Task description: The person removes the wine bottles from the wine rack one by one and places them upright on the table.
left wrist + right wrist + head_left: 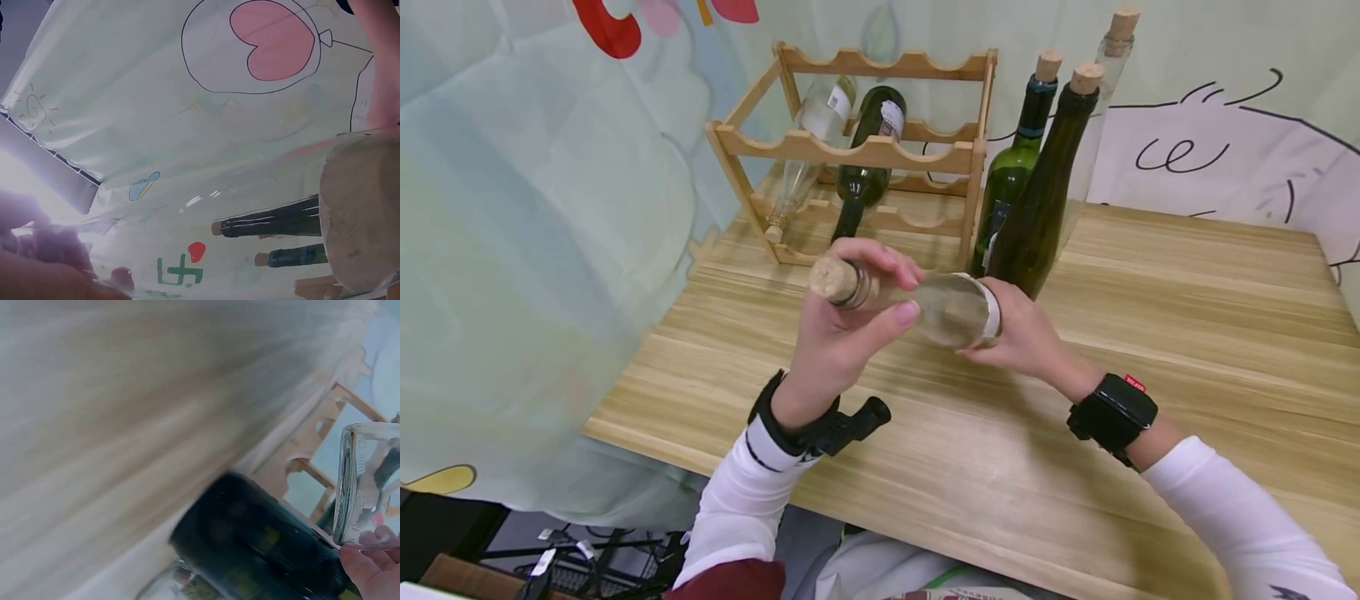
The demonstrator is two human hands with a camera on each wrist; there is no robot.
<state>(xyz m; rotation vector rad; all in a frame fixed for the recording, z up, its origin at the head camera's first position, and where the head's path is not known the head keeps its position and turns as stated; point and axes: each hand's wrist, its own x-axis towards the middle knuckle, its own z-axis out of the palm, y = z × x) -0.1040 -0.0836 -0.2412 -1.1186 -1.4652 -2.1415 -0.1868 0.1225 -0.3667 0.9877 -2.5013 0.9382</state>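
A clear glass bottle with a cork is held level above the wooden table, just before the wine rack. Its neck is gripped by the left hand, and its base is cupped by the right hand. Three corked bottles are stood just behind.

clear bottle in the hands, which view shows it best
The head view: the whole clear bottle shows, held sideways above the table, the left hand at its corked neck, the right hand at its base. The left wrist view shows only the cork end; the right wrist view only the glass base.
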